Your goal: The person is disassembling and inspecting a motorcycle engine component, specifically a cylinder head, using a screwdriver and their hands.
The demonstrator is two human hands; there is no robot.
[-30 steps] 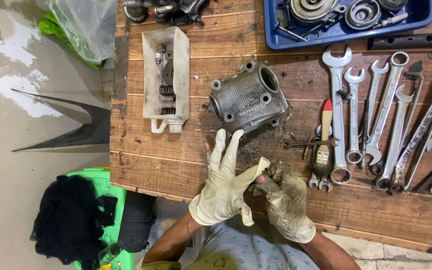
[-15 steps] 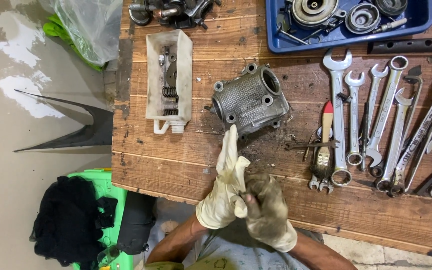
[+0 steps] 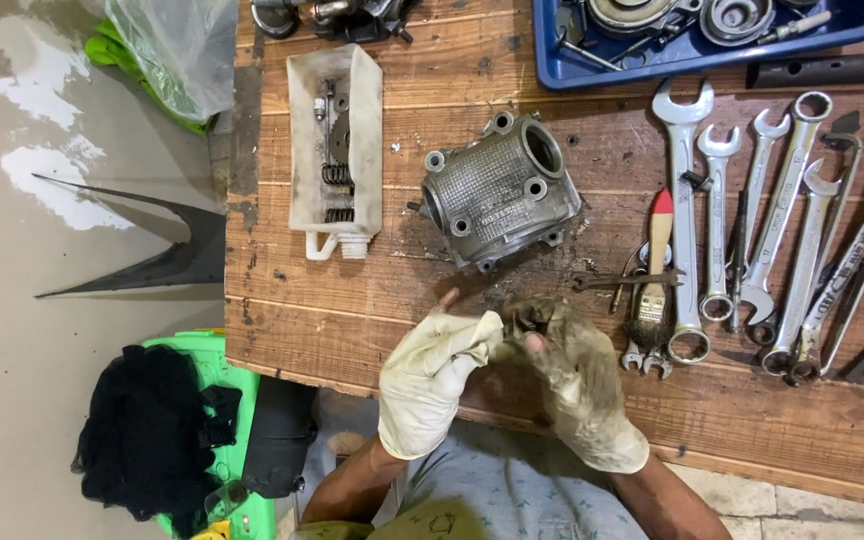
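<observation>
My two hands, both in dirty pale gloves, meet over the near edge of a wooden workbench (image 3: 332,320). My left hand (image 3: 430,378) and my right hand (image 3: 574,378) pinch a small dark part (image 3: 518,322) between their fingertips; what kind of part it is cannot be made out. Just beyond them a grey finned metal engine casting (image 3: 497,190) lies on the bench, apart from both hands.
A cut-open white plastic container (image 3: 335,150) holds springs and small parts at the left. Several wrenches (image 3: 752,230) and a red-tipped brush (image 3: 655,262) lie at the right. A blue tray (image 3: 692,40) of parts sits at the back. A green bin (image 3: 222,420) stands on the floor.
My left hand's fingers, stretched out toward the casting before, have curled down. Both hands now close together around the small part, a little nearer the bench edge.
</observation>
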